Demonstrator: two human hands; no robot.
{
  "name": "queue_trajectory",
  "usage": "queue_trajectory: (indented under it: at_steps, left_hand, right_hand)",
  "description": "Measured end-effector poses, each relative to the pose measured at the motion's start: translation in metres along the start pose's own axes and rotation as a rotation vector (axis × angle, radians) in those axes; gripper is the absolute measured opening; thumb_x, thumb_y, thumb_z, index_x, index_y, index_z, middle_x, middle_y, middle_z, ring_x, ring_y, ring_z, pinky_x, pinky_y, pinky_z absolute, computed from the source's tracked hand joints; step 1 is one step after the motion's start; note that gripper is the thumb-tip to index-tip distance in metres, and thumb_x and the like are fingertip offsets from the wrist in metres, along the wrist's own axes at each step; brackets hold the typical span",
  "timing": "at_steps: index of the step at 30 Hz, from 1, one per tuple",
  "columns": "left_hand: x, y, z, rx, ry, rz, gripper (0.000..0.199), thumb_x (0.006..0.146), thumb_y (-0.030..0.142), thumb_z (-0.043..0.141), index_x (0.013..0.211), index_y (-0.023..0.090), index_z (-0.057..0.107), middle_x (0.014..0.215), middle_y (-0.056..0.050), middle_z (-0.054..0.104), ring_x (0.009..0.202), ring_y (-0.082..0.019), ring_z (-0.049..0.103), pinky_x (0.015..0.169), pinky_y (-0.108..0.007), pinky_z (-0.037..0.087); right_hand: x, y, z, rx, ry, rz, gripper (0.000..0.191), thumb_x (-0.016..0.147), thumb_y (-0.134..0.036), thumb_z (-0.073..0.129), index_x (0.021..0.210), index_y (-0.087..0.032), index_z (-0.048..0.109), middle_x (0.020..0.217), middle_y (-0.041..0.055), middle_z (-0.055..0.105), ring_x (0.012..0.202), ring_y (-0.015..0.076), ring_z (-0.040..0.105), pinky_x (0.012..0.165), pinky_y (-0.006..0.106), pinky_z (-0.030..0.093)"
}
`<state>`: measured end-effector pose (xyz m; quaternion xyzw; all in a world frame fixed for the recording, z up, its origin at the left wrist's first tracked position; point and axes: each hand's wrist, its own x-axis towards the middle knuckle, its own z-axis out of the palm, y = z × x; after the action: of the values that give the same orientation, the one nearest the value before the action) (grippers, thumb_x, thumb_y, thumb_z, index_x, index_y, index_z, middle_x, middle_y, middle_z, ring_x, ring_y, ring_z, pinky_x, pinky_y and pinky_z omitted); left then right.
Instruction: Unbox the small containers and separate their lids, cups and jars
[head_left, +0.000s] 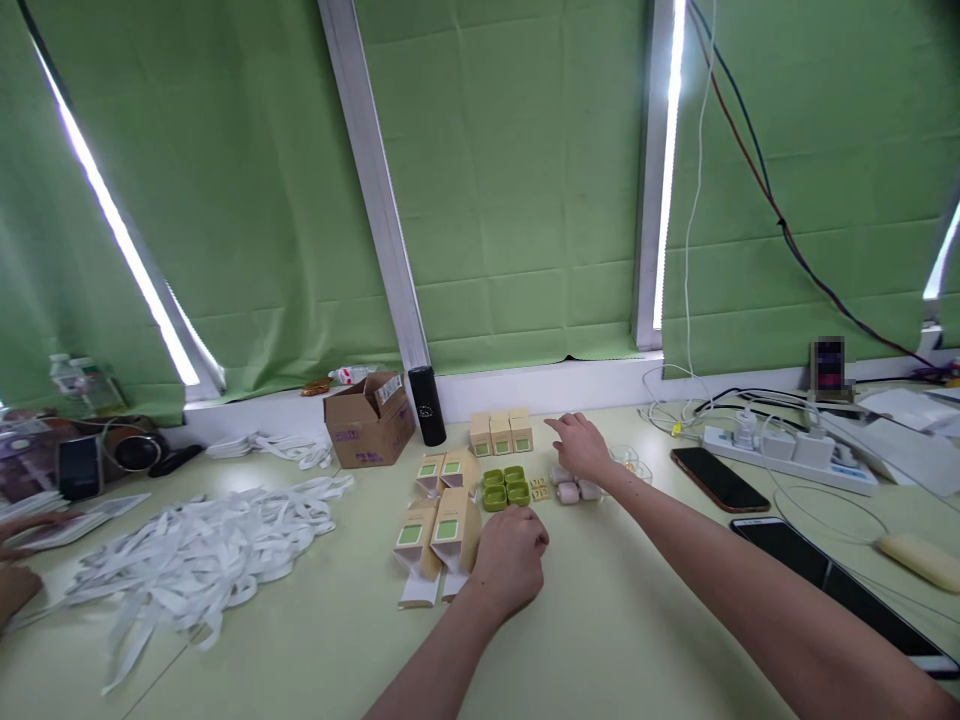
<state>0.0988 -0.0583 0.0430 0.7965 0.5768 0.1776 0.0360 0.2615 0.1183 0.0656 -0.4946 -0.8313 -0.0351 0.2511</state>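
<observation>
My left hand (514, 560) rests on the table with its fingers curled, beside two open cream boxes (455, 530) and just in front of several small green trays (507, 488). What its fingers hold, if anything, is hidden. My right hand (577, 445) is held over small pinkish-white pieces (568, 492), its index finger stretched toward the left and nothing visible in it. Small yellowish squares (540, 489) lie between the trays and the pale pieces. Three closed cream boxes (501, 433) stand in a row behind. Two more open boxes (448, 470) are left of the trays.
A brown carton (369, 430) and a black cylinder (427, 405) stand at the back. White straps (217, 550) are heaped at left, near another person's hands (19, 570). Phones (720, 480), a tablet (832, 585) and a power strip (787, 462) lie at right.
</observation>
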Motion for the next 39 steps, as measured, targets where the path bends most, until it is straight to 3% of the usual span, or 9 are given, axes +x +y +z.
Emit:
queue_trajectory:
  at_steps: [11, 17, 19, 21, 25, 30, 35, 39]
  left_hand:
    - [0.001, -0.001, 0.002, 0.003, 0.005, 0.005, 0.023, 0.083, 0.01, 0.057, 0.088, 0.02, 0.077, 0.099, -0.007, 0.074, 0.095, -0.023, 0.065, 0.082, -0.035, 0.05]
    - [0.001, -0.002, 0.004, 0.013, 0.011, 0.008, 0.023, 0.082, 0.009, 0.057, 0.086, 0.02, 0.076, 0.097, -0.008, 0.074, 0.093, -0.024, 0.065, 0.08, -0.037, 0.048]
    - [0.002, -0.002, 0.005, 0.014, 0.011, 0.013, 0.023, 0.081, 0.009, 0.057, 0.086, 0.021, 0.076, 0.097, -0.008, 0.074, 0.093, -0.025, 0.065, 0.079, -0.037, 0.048]
    - [0.002, -0.002, 0.006, 0.012, 0.01, 0.02, 0.023, 0.081, 0.009, 0.057, 0.085, 0.021, 0.076, 0.096, -0.008, 0.074, 0.092, -0.025, 0.065, 0.079, -0.037, 0.049]
    - [0.003, -0.002, 0.006, -0.001, 0.018, 0.019, 0.022, 0.082, 0.011, 0.057, 0.084, 0.021, 0.076, 0.096, -0.009, 0.074, 0.092, -0.025, 0.065, 0.08, -0.037, 0.049]
    - [0.002, -0.001, 0.005, -0.018, 0.038, 0.012, 0.022, 0.085, 0.012, 0.056, 0.088, 0.021, 0.075, 0.093, -0.009, 0.073, 0.09, -0.025, 0.064, 0.08, -0.037, 0.048]
    - [0.001, 0.002, 0.003, -0.07, 0.177, 0.01, 0.02, 0.089, 0.013, 0.054, 0.09, 0.02, 0.072, 0.092, -0.009, 0.072, 0.091, -0.026, 0.064, 0.085, -0.039, 0.048]
    - [0.002, 0.003, 0.001, -0.146, 0.324, -0.018, 0.02, 0.088, 0.009, 0.053, 0.094, 0.019, 0.069, 0.094, -0.009, 0.072, 0.092, -0.025, 0.064, 0.086, -0.04, 0.049]
  right_hand:
    - [0.046, -0.035, 0.023, -0.117, -0.187, 0.053, 0.078, 0.09, -0.024, 0.065, 0.159, -0.027, 0.028, 0.151, 0.0181, 0.04, 0.14, 0.0345, 0.03, 0.105, 0.042, 0.035]
    - [0.046, -0.038, 0.027, -0.091, -0.225, 0.042, 0.053, 0.092, -0.018, 0.063, 0.143, -0.023, 0.05, 0.156, 0.0181, 0.037, 0.149, 0.0343, 0.024, 0.111, 0.045, 0.032]
    - [0.044, -0.04, 0.027, -0.069, -0.211, 0.03, 0.049, 0.092, -0.016, 0.064, 0.14, -0.02, 0.051, 0.153, 0.0185, 0.043, 0.148, 0.0313, 0.029, 0.113, 0.044, 0.032]
    - [0.043, -0.043, 0.027, -0.041, -0.197, 0.028, 0.044, 0.095, -0.02, 0.065, 0.137, -0.018, 0.054, 0.144, 0.017, 0.053, 0.139, 0.0289, 0.044, 0.111, 0.043, 0.038]
    - [0.04, -0.048, 0.027, 0.021, -0.16, 0.061, 0.032, 0.099, -0.031, 0.063, 0.127, -0.017, 0.059, 0.125, 0.0109, 0.065, 0.11, 0.0249, 0.065, 0.094, 0.044, 0.054]
    - [0.024, -0.046, 0.014, 0.131, -0.057, 0.057, 0.03, 0.095, -0.016, 0.06, 0.125, -0.017, 0.054, 0.119, 0.0134, 0.067, 0.102, 0.0245, 0.066, 0.081, 0.033, 0.05]
    - [-0.009, -0.037, -0.017, 0.242, 0.08, 0.002, 0.037, 0.097, -0.023, 0.057, 0.133, -0.021, 0.045, 0.129, 0.0116, 0.062, 0.115, 0.0249, 0.061, 0.092, 0.035, 0.049]
    - [-0.054, -0.028, -0.036, 0.431, 0.17, -0.051, 0.046, 0.091, -0.025, 0.061, 0.134, -0.025, 0.045, 0.13, 0.009, 0.062, 0.117, 0.0265, 0.061, 0.098, 0.041, 0.05]
